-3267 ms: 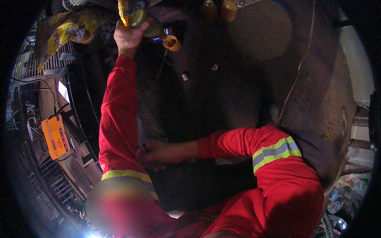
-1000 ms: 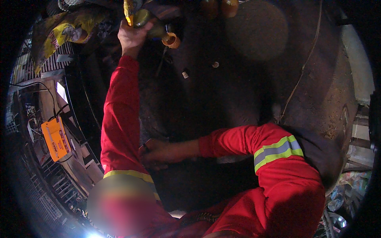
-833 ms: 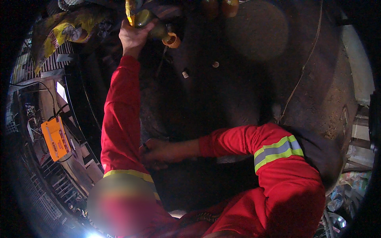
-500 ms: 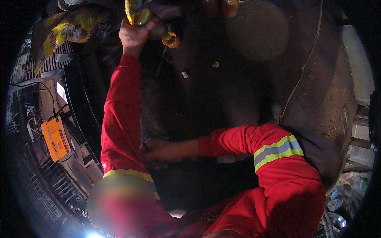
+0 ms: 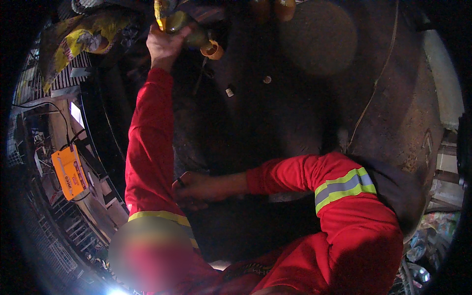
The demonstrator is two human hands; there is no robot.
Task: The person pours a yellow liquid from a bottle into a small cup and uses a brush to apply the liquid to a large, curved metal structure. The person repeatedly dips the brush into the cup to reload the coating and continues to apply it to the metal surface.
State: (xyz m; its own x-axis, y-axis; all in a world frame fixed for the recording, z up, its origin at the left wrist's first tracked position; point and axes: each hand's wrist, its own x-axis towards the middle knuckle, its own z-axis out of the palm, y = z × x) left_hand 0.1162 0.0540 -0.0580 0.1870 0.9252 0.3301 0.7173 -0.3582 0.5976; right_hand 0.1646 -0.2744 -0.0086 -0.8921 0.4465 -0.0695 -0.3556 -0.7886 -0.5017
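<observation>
My left hand [image 5: 163, 43] reaches out at the far left-centre, its fingers closed about a rounded, shiny olive-yellow piece [image 5: 178, 22] whose exact kind I cannot make out. Beyond the fingertips, a short orange ring-shaped end [image 5: 214, 50] faces to the right. Nearer to my body, my right hand [image 5: 196, 188] is closed beside my left sleeve [image 5: 151, 142], which hides part of its fingers. A small dark thing shows at its fingertips, too dim to name.
Two small pale plugs, one [image 5: 229, 92] left of the other [image 5: 267, 79], lie on the dark surface. A thin cord [image 5: 376, 88] runs along the right. An orange box [image 5: 69, 172] with cables is at left, below a crumpled yellow bag [image 5: 81, 44]. Orange rounded things [image 5: 284, 9] stand at the far edge.
Almost nothing differs. Both hands keep their places and grips; the whole view has shifted very slightly.
</observation>
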